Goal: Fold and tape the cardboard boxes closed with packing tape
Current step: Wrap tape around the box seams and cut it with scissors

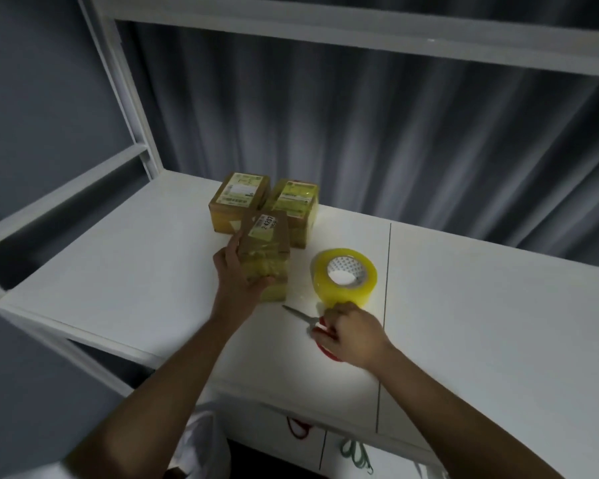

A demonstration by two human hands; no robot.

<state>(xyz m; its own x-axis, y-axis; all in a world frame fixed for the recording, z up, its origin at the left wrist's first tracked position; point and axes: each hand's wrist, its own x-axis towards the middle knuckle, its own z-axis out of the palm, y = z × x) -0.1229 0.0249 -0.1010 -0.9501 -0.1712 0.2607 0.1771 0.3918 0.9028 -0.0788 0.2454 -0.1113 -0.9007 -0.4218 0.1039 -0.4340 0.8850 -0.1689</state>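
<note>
Nearest the camera, the right hand (351, 331) has its fingers curled around the red handles of a pair of scissors (312, 324), whose blades lie flat on the white table (135, 257) and point to the far left. Just beyond its knuckles, touching or nearly so, sits a yellowish roll of packing tape (344, 276), lying flat with its core facing up. To the left, the left hand (239, 273) grips the near cardboard box (265, 255), fingers on its left side and thumb wrapped over the near face. That box is closed and taped. Behind it, close together, stand two more taped boxes (239, 198) bearing labels, before a grey curtain (395, 133).
</note>
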